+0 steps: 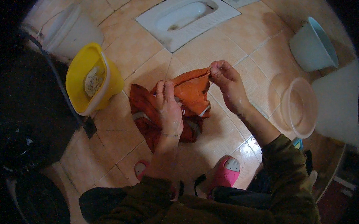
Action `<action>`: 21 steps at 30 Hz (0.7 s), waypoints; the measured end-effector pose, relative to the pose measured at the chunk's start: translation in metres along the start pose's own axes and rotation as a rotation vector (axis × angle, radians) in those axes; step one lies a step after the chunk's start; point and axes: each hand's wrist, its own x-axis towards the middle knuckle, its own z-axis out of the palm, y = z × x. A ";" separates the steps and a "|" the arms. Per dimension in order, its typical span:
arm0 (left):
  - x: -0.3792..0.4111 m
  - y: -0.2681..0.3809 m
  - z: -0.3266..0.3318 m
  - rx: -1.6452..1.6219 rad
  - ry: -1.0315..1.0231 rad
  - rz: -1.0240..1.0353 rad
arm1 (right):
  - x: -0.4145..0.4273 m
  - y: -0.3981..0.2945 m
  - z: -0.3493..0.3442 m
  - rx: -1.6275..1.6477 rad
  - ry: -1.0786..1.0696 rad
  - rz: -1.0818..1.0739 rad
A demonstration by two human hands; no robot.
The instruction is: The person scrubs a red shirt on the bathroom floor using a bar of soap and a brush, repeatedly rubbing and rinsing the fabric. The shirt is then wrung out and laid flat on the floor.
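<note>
An orange-red garment (193, 89) with grey stripes hangs bunched up before me, above the tiled floor. My right hand (227, 80) pinches one end of its ribbed band between thumb and fingers. Farther left along that band, my left hand (169, 109) grips the cloth, its back towards me and its fingertips partly hidden by the fabric. Between the two hands the ribbed edge is drawn out. Darker, crumpled folds of the garment drop below and to the left of my left hand. Both hands look wet.
A yellow bucket (114, 81) with a mop head (94, 81) stands at left, near a floor drain (90, 127). Beyond lies a white squat toilet (168, 38). At right are a pale blue basin (307, 48) and a pinkish plastic basin (311, 110). Pink slippers (224, 175) are on my feet.
</note>
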 end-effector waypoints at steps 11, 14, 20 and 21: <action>-0.011 0.010 0.014 0.007 -0.022 0.065 | -0.003 0.003 0.019 -0.071 0.093 0.000; 0.017 -0.040 -0.005 0.310 -0.101 0.281 | -0.016 0.003 0.047 -0.510 0.039 -0.441; -0.008 -0.088 -0.001 -0.284 -0.246 -0.180 | -0.021 0.015 0.048 -1.096 -0.275 -0.590; -0.015 -0.091 0.003 -0.289 -0.253 -0.215 | -0.011 0.004 0.037 -1.078 -0.219 -0.460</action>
